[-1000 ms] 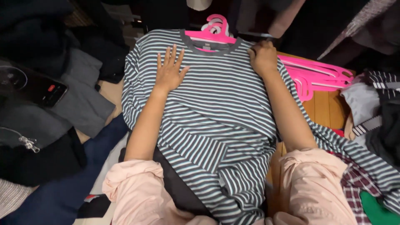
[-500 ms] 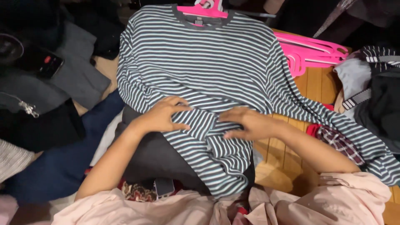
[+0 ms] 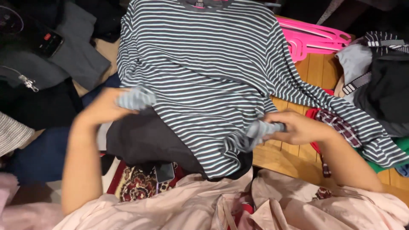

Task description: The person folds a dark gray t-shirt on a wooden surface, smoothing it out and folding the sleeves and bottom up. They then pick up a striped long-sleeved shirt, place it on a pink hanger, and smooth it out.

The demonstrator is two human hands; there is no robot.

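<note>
1. My left hand [image 3: 104, 108] is clenched on a bunched fold of the striped long-sleeved shirt [image 3: 200, 72], gripping the fabric at its left edge; the hand is blurred, so I cannot make out each finger.
2. My right hand [image 3: 298, 127] is clenched on a gathered wad of the same shirt, at the right side of its hem, with the cloth crumpled between thumb and fingers.
3. The shirt spreads away from both my grips, collar at the far end, body flat between my hands, its right sleeve trailing past my right wrist toward the outer side.
4. Under the shirt, between my two grips and closer to me, lies a dark grey garment [image 3: 147, 138].
5. Just nearer to me than that garment, a phone [image 3: 164, 172] lies on a patterned red rug [image 3: 134, 185].
6. Beyond my right hand, pink plastic hangers [image 3: 317, 40] rest on the wooden floor [image 3: 315, 70], touching the shirt's sleeve edge.
7. Beside my right wrist, on the outer side, a red plaid garment [image 3: 336, 123] lies partly under the sleeve.
8. Beyond my left hand sits a grey zipped garment [image 3: 72, 55], well apart from the grip.
9. Nearest to me, below both forearms, is pale pink fabric [image 3: 204, 204].
</note>
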